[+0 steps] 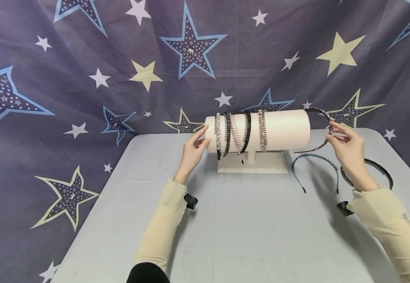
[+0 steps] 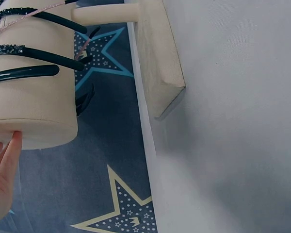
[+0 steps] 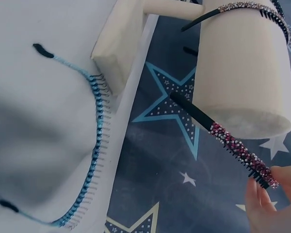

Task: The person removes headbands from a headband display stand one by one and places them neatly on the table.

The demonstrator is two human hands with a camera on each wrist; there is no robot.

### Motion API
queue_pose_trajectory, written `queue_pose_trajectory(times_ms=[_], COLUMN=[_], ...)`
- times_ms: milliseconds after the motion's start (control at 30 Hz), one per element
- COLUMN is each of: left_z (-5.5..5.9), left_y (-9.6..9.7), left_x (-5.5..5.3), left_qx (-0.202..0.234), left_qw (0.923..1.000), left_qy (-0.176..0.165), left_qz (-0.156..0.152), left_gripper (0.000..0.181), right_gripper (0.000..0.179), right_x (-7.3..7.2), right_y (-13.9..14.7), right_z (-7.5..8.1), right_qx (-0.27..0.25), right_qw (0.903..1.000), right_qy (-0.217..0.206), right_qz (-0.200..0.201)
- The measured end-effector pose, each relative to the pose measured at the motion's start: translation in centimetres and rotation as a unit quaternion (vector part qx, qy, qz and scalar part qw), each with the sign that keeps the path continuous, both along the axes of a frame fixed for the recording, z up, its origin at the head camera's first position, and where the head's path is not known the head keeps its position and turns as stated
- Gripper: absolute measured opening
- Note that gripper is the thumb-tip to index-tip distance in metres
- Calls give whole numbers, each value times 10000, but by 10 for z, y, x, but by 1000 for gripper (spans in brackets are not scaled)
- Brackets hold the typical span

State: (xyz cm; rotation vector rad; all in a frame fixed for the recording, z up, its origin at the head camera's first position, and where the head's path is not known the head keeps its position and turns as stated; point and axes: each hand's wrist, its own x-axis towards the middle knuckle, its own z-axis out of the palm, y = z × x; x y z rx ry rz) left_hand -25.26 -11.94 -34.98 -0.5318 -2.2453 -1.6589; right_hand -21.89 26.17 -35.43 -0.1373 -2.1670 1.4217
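A cream cylindrical display stand (image 1: 286,129) carries several headbands, black, pink and jewelled, around its left and middle part. My left hand (image 1: 193,151) touches the roll's left end with its fingers; in the left wrist view the fingertips (image 2: 15,141) rest against that end face. At the other end, my right hand (image 1: 349,151) pinches a dark headband (image 1: 326,118) studded with pink and silver stones. In the right wrist view this studded headband (image 3: 237,148) stands tilted beside the roll's right end face, thumb and fingers at its jewelled part.
A blue toothed headband (image 1: 314,155) lies on the grey table (image 1: 244,220) by the stand's base (image 1: 252,167). Partly behind my right wrist is a black headband (image 1: 381,169). A star-patterned cloth (image 1: 102,51) hangs behind the table.
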Motion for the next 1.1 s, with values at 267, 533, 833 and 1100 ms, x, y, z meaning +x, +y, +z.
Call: queue_pose_trajectory(times_ms=[267,533,833,1100], left_z=[1,0,-1,-1], left_y=[0,-1,0,1], left_x=[0,-1,-3,-2], left_qx=[-17,-40,55,83], left_qw=[10000,10000,10000,9999], left_qy=[-77,-59,37,32], left_qz=[25,-14,-45,-56], left_gripper=[40,41,40,40], right_gripper=[39,38,36,30], right_x=[6,-1,-29,0], right_y=[13,42,102,92], right_z=[-1,-20,-70,-48], right_qx=[-88,-184,-98,-393], right_qw=[9998,9991,9976,9972], right_qy=[-164,-365,-657,-635], right_qz=[-26,-147,-198,43])
